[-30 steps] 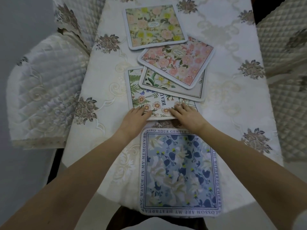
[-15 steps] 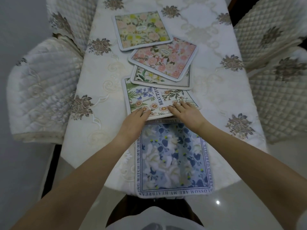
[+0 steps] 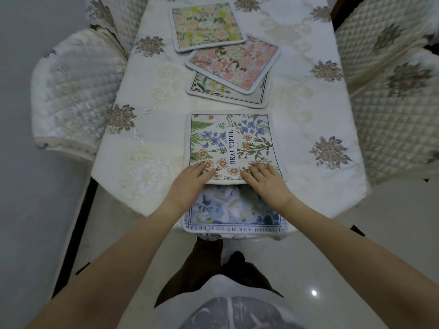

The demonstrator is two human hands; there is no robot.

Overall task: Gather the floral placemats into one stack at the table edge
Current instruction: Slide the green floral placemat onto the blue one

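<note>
While both hands are pressing flat on its near edge, the wildflower placemat (image 3: 231,144) printed with the word BEAUTIFUL is lying face up on the tabletop (image 3: 147,148), its near edge overlapping the far part of the blue floral placemat (image 3: 234,214). The left hand (image 3: 190,180) is resting on the near left corner with fingers spread and laid flat, and the right hand (image 3: 266,180) is doing the same on the near right corner; neither grip is closing around anything, both palms are simply lying open on the mat. Directly under and toward the person from the two hands, the blue mat is sitting at the tabletop edge, its near border with lettering hanging slightly past the cloth.

Beyond the hands, apart from the wildflower mat by a strip of bare tablecloth, a white-bordered placemat with pale blooms (image 3: 213,87) is lying mostly covered by a pink floral placemat (image 3: 234,64), which is sitting tilted on top of it. Farther still, a yellow and peach floral placemat (image 3: 206,26) is lying flat, its near right corner just touching or overlapping the pink one; which, I cannot tell.

Out to the left of the hands a quilted chair cover (image 3: 71,91) is standing beside the tabletop, and another quilted chair (image 3: 389,86) is standing off to the right.
</note>
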